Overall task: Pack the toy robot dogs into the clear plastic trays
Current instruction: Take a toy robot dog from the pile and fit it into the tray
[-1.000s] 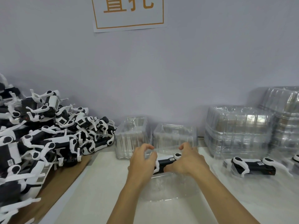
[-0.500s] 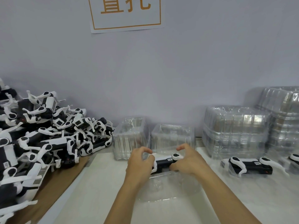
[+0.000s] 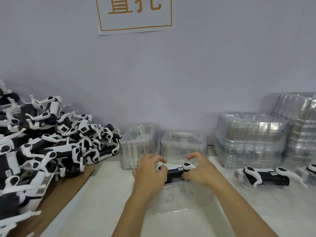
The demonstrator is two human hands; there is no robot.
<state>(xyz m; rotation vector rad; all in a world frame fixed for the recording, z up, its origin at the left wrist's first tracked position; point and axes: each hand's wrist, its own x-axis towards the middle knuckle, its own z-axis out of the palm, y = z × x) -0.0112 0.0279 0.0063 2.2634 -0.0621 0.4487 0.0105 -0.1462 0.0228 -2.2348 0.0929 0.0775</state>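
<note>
A black-and-white toy robot dog (image 3: 174,172) lies across the far end of a clear plastic tray (image 3: 179,199) on the white table. My left hand (image 3: 148,173) grips its left end and my right hand (image 3: 200,170) grips its right end, fingers curled over the white legs. Another toy dog (image 3: 266,177) lies in a clear tray to the right. A big pile of toy dogs (image 3: 42,147) fills the left side.
Two stacks of empty clear trays (image 3: 138,144) (image 3: 183,144) stand just behind my hands by the wall. Taller tray stacks (image 3: 251,139) (image 3: 301,127) rise at the right. Brown cardboard (image 3: 56,199) lies under the pile. A paper sign (image 3: 135,14) hangs on the wall.
Both hands stay on the toy dog over the tray; my fingers have shifted slightly on its legs. The view has drifted a little.
</note>
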